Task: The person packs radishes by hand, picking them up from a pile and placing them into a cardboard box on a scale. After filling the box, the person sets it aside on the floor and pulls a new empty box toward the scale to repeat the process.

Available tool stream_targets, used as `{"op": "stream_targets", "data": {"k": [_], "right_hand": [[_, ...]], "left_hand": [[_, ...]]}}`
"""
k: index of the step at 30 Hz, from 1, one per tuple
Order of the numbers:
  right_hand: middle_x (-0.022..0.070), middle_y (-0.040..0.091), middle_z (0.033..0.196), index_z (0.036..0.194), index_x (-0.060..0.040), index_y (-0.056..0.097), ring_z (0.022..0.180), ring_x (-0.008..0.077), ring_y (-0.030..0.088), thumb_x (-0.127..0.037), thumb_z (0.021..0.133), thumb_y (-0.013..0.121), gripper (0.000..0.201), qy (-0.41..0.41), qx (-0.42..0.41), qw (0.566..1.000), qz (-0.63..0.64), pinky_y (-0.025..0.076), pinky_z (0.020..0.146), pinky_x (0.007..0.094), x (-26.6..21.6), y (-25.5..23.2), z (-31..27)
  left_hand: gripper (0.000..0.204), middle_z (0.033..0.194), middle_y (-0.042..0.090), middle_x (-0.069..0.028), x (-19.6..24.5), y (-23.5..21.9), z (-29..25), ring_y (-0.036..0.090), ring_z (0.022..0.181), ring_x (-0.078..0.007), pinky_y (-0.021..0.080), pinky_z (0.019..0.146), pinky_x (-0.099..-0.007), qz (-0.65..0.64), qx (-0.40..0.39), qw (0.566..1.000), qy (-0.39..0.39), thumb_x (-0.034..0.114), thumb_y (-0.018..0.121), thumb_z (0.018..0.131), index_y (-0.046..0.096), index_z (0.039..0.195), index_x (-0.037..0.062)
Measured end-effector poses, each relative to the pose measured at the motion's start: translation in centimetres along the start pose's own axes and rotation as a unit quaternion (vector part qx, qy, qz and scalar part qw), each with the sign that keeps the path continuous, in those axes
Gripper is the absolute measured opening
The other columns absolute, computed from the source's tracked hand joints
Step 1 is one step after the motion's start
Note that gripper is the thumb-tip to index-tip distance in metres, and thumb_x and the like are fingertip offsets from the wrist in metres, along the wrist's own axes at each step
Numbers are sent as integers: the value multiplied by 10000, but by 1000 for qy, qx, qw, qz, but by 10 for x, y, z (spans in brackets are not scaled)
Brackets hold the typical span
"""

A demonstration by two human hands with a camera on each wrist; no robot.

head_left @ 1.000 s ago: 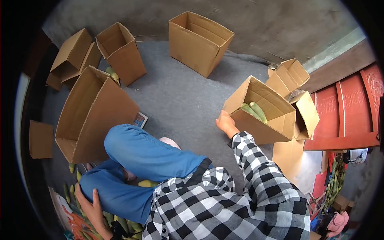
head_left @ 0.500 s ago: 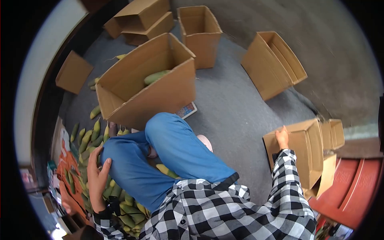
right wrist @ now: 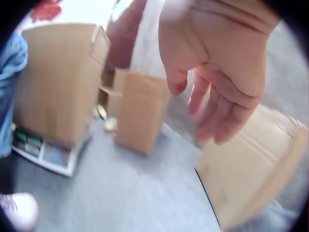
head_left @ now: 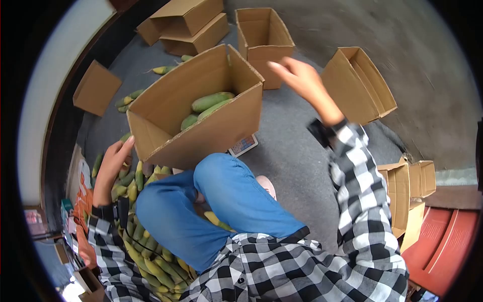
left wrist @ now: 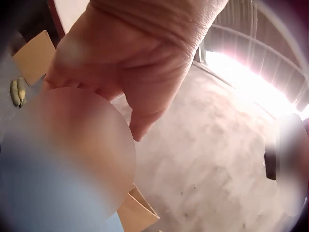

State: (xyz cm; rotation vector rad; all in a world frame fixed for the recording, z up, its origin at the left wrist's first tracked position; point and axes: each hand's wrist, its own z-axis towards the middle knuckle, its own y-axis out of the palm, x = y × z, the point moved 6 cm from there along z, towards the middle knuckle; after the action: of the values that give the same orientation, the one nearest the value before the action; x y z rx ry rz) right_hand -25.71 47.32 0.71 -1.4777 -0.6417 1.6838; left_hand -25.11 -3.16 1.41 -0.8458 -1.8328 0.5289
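Observation:
The large cardboard box [head_left: 216, 131] stands before the knees on a scale [head_left: 243, 145], with several green vegetables [head_left: 213, 101] inside. At its near left corner is my left hand [head_left: 113, 168], fingers by the box edge; whether they grip it cannot be told. The left wrist view shows that hand [left wrist: 120, 63] from the palm side, its fingertips partly hidden by a blurred round patch. My right hand [head_left: 307, 88] is in the air right of the box, holding nothing. In the right wrist view the right hand [right wrist: 217, 72] has loosely bent fingers.
Upright boxes stand at the back [head_left: 271, 63] and right [head_left: 357, 88]. More boxes lie at the back left [head_left: 193, 30] and far right [head_left: 397, 196]. A pile of green-yellow vegetables [head_left: 161, 264] lies beside the left leg. A red wooden piece [head_left: 443, 246] is at lower right.
My right hand has let go of the right-hand box and moved up and left towards the large box. My left hand has moved from the knee to the large box's corner. The view has turned left.

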Motion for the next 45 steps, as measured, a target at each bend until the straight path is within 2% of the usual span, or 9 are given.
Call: {"op": "stream_targets", "data": {"k": [4, 10, 18, 27, 32, 35, 42, 44, 45], "right_hand": [[155, 713, 910, 914, -18, 712, 884, 316, 691, -667, 786, 614, 668, 18, -163, 974, -158, 536, 752, 431, -38, 51, 69], [145, 702, 1122, 1082, -68, 724, 1083, 294, 665, -233, 801, 570, 360, 93, -256, 952, -139, 533, 881, 402, -24, 84, 75], [173, 700, 880, 896, -74, 716, 885, 369, 674, -275, 804, 609, 246, 18, -171, 982, -79, 533, 760, 484, 25, 63, 19], [236, 604, 717, 733, 7, 594, 706, 428, 614, -369, 878, 618, 404, 231, -11, 973, 18, 463, 622, 503, 136, -39, -275], [225, 579, 663, 772, 8, 603, 620, 397, 581, -356, 888, 647, 385, 385, 74, 920, 7, 445, 576, 453, 176, -49, -479], [204, 666, 743, 919, 1, 674, 662, 324, 641, -308, 890, 646, 312, 448, 221, 866, 30, 491, 632, 408, 194, -57, -591], [121, 693, 702, 775, -15, 699, 656, 226, 680, -278, 864, 656, 281, 750, -42, 659, 32, 525, 608, 372, 203, -132, -686], [163, 694, 726, 781, -20, 695, 660, 319, 681, -314, 865, 653, 309, 428, -397, 706, -400, 541, 625, 424, 220, -138, -650], [182, 684, 736, 774, -21, 680, 675, 353, 668, -320, 877, 643, 318, 407, -310, 767, -386, 532, 624, 446, 198, -143, -585]], "left_hand": [[443, 596, 534, -16, -26, 13, 67, 487, 453, -111, 351, 402, -275, 30, -19, 999, -3, 456, 659, 895, 614, 817, 23], [157, 626, 632, -28, -31, 31, 63, 542, 420, -93, 367, 360, -223, -93, -40, 995, -8, 192, 594, 876, 653, 891, 48], [152, 711, 640, -23, 25, 45, 34, 557, 532, -65, 403, 447, -216, -87, -97, 990, 50, 91, 558, 806, 666, 876, 11], [186, 649, 601, -78, 216, 163, -39, 564, 571, -116, 432, 515, -301, 102, -226, 938, 244, 76, 533, 787, 635, 872, -54], [217, 813, 650, -276, 240, 325, -69, 635, 827, -458, 504, 746, -517, 188, -295, 837, 421, 95, 549, 759, 651, 888, -48], [162, 831, 658, -256, 238, 409, -119, 648, 840, -436, 515, 771, -523, 213, -308, 794, 480, 120, 566, 817, 617, 888, -16], [195, 820, 592, -208, 313, 293, -178, 595, 802, -409, 466, 687, -467, 144, -304, 747, 574, 154, 623, 880, 528, 852, -13], [159, 811, 585, -189, 306, 239, -159, 597, 777, -378, 470, 680, -426, 174, -258, 785, 536, 97, 651, 851, 550, 868, -24], [142, 808, 584, -174, 296, 214, -152, 599, 760, -357, 473, 676, -404, 185, -233, 806, 512, 67, 662, 836, 562, 876, -26]]}}
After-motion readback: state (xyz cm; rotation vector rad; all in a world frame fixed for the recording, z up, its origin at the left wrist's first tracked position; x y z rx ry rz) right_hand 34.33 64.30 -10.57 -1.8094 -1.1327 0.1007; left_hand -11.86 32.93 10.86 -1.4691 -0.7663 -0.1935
